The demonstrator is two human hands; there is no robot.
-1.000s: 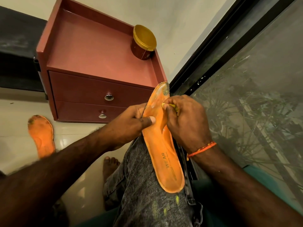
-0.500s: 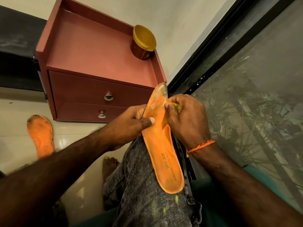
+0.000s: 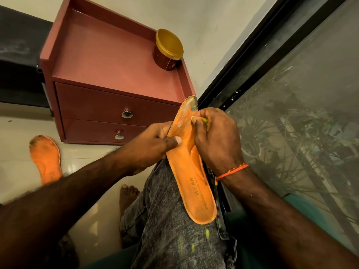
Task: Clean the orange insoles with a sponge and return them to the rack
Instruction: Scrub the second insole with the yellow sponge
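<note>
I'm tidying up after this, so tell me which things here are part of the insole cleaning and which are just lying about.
Part of the job:
- insole in hand, gripped by the left hand
- yellow sponge, pinched in the right hand near the toe end
- second insole, on the floor

Just lying about:
- lidded tub on the drawer unit

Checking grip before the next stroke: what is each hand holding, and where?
Left hand grips the insole at its left edge, mid-length, thumb on top. Right hand pinches a yellow sponge against the toe end.
</note>
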